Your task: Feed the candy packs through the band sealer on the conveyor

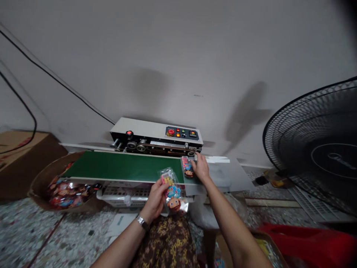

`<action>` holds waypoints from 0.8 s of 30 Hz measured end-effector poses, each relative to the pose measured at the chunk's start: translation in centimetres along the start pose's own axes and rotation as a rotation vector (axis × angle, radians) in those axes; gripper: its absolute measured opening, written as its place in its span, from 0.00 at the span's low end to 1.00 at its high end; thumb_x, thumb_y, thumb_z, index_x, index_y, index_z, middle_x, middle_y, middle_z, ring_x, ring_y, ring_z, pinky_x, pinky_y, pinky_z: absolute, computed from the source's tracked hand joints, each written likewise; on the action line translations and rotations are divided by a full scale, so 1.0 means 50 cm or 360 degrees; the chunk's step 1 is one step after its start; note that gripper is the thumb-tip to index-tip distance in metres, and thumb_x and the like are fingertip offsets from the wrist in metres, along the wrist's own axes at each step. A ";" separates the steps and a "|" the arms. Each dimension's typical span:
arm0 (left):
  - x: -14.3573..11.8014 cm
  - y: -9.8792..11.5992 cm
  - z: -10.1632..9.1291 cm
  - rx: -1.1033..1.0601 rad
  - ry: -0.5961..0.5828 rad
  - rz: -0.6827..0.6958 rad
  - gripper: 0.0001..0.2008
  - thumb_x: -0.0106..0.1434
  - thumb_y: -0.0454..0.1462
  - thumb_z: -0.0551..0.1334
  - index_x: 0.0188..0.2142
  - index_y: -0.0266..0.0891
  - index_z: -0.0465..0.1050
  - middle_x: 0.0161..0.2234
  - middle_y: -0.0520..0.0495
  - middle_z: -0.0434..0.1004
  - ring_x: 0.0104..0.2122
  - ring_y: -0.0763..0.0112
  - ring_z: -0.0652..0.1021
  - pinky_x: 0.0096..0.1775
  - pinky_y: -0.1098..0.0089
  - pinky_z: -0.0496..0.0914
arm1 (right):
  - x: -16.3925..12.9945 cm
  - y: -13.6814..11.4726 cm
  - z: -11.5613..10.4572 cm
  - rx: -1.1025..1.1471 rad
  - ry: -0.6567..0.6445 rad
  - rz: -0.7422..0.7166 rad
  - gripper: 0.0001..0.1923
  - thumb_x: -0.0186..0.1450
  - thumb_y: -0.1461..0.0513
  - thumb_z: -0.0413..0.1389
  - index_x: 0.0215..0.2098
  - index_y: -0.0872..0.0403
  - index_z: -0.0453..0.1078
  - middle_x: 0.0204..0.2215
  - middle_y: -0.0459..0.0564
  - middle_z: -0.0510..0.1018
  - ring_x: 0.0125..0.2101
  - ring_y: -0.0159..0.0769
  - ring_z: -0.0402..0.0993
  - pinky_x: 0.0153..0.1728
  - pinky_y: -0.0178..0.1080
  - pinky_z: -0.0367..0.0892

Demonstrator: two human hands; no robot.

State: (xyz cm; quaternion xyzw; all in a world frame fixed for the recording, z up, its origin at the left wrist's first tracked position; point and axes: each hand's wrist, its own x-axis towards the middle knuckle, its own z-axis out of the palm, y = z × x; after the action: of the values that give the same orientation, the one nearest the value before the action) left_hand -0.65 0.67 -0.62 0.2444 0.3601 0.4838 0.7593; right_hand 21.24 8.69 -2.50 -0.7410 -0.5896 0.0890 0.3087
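Note:
My left hand [156, 197] is closed on a clear plastic packet [173, 193] with a colourful card and a cartoon figure inside, held tilted in front of the belt. A second, similar packet [187, 167] lies at the right end of the green conveyor belt [125, 165]. My right hand [200, 168] grips that packet's right side, with the fingertips at its top edge by the intake of the band sealing machine [156, 136]. The packet's top edge is partly hidden by the fingers.
A carton [39, 190] of filled packets stands below the belt's left end, beside a closed cardboard box [25, 163]. A large black fan [320, 149] is at the right. A grey sheet [237, 176] extends the belt rightward. A red object [309, 242] sits lower right.

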 end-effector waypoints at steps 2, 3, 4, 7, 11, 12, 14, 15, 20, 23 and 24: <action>0.000 0.007 0.004 -0.0051 -0.0031 0.0027 0.17 0.49 0.37 0.66 0.39 0.35 0.71 0.37 0.43 0.77 0.31 0.69 0.76 0.36 0.70 0.70 | -0.039 -0.028 -0.009 0.0425 -0.0217 -0.0110 0.21 0.61 0.56 0.50 0.51 0.55 0.60 0.38 0.53 0.71 0.35 0.36 0.69 0.36 0.38 0.65; 0.002 0.009 0.004 -0.0050 -0.0029 0.0054 0.18 0.49 0.37 0.67 0.40 0.35 0.71 0.38 0.43 0.77 0.33 0.69 0.77 0.37 0.70 0.69 | -0.061 -0.042 -0.012 0.0646 -0.0373 -0.0129 0.20 0.62 0.55 0.49 0.50 0.55 0.60 0.35 0.51 0.71 0.31 0.34 0.69 0.34 0.37 0.66; 0.005 0.009 0.004 -0.0037 -0.0012 0.0091 0.19 0.48 0.37 0.67 0.41 0.35 0.71 0.40 0.42 0.77 0.34 0.68 0.77 0.37 0.70 0.69 | -0.083 -0.056 -0.014 0.0822 -0.0517 -0.0128 0.21 0.61 0.54 0.49 0.49 0.54 0.60 0.32 0.48 0.71 0.28 0.32 0.69 0.30 0.35 0.66; 0.015 0.006 0.001 0.0046 0.0070 0.0223 0.20 0.47 0.37 0.68 0.40 0.36 0.70 0.40 0.42 0.77 0.36 0.66 0.77 0.39 0.70 0.69 | -0.141 -0.091 -0.013 0.0968 -0.0713 -0.0150 0.27 0.54 0.53 0.58 0.50 0.52 0.60 0.32 0.46 0.70 0.25 0.27 0.67 0.25 0.31 0.65; 0.024 0.001 0.000 0.0183 0.0126 0.0329 0.19 0.45 0.37 0.69 0.37 0.36 0.69 0.36 0.43 0.78 0.35 0.67 0.77 0.40 0.68 0.69 | -0.174 -0.117 -0.011 0.0919 -0.0664 -0.0196 0.32 0.52 0.56 0.61 0.52 0.52 0.58 0.33 0.46 0.70 0.26 0.27 0.66 0.25 0.29 0.64; 0.025 0.001 0.001 0.0206 0.0136 0.0339 0.19 0.45 0.37 0.69 0.37 0.36 0.69 0.36 0.43 0.78 0.35 0.67 0.77 0.39 0.68 0.69 | -0.176 -0.121 -0.012 0.0924 -0.0637 -0.0194 0.29 0.53 0.56 0.60 0.51 0.53 0.60 0.32 0.46 0.70 0.26 0.27 0.66 0.25 0.29 0.64; 0.024 0.002 0.002 0.0230 0.0164 0.0336 0.17 0.46 0.37 0.69 0.35 0.36 0.68 0.35 0.44 0.78 0.34 0.68 0.77 0.39 0.68 0.69 | -0.179 -0.126 -0.012 0.0949 -0.0560 -0.0196 0.18 0.56 0.56 0.57 0.43 0.54 0.65 0.30 0.45 0.71 0.27 0.28 0.66 0.27 0.30 0.64; 0.024 0.003 0.003 0.0229 0.0173 0.0323 0.17 0.46 0.37 0.69 0.34 0.36 0.68 0.34 0.45 0.78 0.33 0.68 0.77 0.38 0.69 0.69 | -0.180 -0.127 -0.011 0.0982 -0.0516 -0.0198 0.13 0.57 0.56 0.56 0.38 0.54 0.66 0.29 0.45 0.71 0.27 0.29 0.66 0.28 0.31 0.64; 0.019 0.005 0.004 0.0073 0.0156 0.0239 0.15 0.47 0.40 0.68 0.32 0.34 0.70 0.30 0.46 0.78 0.30 0.71 0.77 0.34 0.71 0.70 | -0.159 -0.096 -0.007 0.1239 -0.0215 -0.0046 0.11 0.59 0.55 0.53 0.32 0.54 0.63 0.25 0.44 0.70 0.27 0.30 0.67 0.29 0.31 0.64; 0.018 0.004 -0.004 0.0009 0.0180 0.0200 0.16 0.45 0.38 0.69 0.33 0.34 0.70 0.30 0.46 0.78 0.28 0.72 0.76 0.32 0.72 0.70 | -0.117 -0.028 -0.012 0.1235 0.0007 0.0210 0.16 0.57 0.52 0.53 0.37 0.54 0.61 0.25 0.45 0.72 0.25 0.32 0.69 0.26 0.32 0.64; 0.018 0.004 -0.007 0.0004 0.0187 0.0186 0.17 0.44 0.38 0.69 0.33 0.34 0.70 0.30 0.46 0.78 0.28 0.72 0.76 0.31 0.72 0.70 | -0.101 0.001 -0.015 0.1150 0.0071 0.0310 0.18 0.56 0.52 0.52 0.39 0.54 0.61 0.25 0.45 0.72 0.24 0.33 0.70 0.25 0.33 0.64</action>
State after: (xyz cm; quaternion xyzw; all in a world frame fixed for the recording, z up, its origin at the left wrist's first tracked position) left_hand -0.81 1.55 -0.97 0.2371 0.3900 0.5402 0.7070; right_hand 20.18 3.71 -3.11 -0.6387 -0.4400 0.3042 0.5531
